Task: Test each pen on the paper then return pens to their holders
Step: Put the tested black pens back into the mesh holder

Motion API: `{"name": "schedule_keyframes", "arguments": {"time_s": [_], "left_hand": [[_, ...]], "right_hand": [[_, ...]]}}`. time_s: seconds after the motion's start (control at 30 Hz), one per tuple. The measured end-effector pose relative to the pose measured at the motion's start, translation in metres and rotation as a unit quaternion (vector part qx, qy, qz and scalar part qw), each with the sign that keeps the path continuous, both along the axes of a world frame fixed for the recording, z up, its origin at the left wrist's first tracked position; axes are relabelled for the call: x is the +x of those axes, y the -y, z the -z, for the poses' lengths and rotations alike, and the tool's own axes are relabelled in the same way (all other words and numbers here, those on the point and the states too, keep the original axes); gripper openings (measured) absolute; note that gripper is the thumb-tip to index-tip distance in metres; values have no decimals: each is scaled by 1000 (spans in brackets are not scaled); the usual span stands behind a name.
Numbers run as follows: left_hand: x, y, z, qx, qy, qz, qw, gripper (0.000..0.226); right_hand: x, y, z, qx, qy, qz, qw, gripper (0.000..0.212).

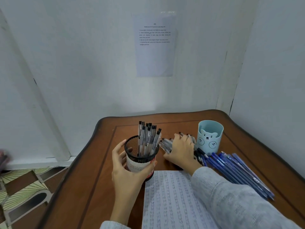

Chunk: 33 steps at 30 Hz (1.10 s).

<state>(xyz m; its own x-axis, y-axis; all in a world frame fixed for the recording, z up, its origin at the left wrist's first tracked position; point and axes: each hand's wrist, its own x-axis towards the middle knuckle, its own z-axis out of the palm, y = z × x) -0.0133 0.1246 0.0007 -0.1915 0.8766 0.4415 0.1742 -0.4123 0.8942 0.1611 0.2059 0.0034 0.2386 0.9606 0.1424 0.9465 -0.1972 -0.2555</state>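
My left hand (125, 169) grips a black mesh pen holder (140, 156) with a white label, standing on the table with several clear black-capped pens (149, 138) upright in it. My right hand (180, 151) lies over a loose bunch of clear black pens (166, 143) on the table, fingers curled round them. A light blue bear holder (210, 138) stands empty at the back right. Several blue pens (239, 171) lie in a row at the right. A lined paper (171, 200) covered in scribble marks lies in front, partly under my right sleeve.
The brown wooden table (102, 171) sits in a corner of white walls, its left edge dropping to a patterned floor (24, 187). A printed sheet (155, 45) hangs on the wall behind.
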Motion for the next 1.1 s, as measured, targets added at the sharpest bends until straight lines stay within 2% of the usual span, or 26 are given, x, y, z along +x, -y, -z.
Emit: {"name": "schedule_keyframes", "arguments": {"time_s": [0.13,0.3,0.43,0.57,0.73,1.0,1.1], "left_hand": [[-1,0,-1,-2,7,2,1000,94],[-2,0,-1,-6,12,-2,1000,94],[-4,-1,-1,-6,15,-2,1000,94],[-5,-1,-1,-8,14,-6,1000,94],[-7,-3,0,-9,13,-15,1000,95],[-10,-6,4,-10,20,-32,999,95],[-10,-7,5,-16,33,-33,999,95]], "right_hand": [[-8,2,3,-2,-27,-11,1000,80],[-9,1,-1,-36,-35,-13,999,91],[-7,-2,-2,-48,-57,-20,997,75],[-12,1,1,-16,-52,-18,998,71],[-17,8,1,29,-64,-19,997,88],[-4,18,-5,108,-215,-91,966,104],[-4,27,-14,147,-228,-131,953,100]]}}
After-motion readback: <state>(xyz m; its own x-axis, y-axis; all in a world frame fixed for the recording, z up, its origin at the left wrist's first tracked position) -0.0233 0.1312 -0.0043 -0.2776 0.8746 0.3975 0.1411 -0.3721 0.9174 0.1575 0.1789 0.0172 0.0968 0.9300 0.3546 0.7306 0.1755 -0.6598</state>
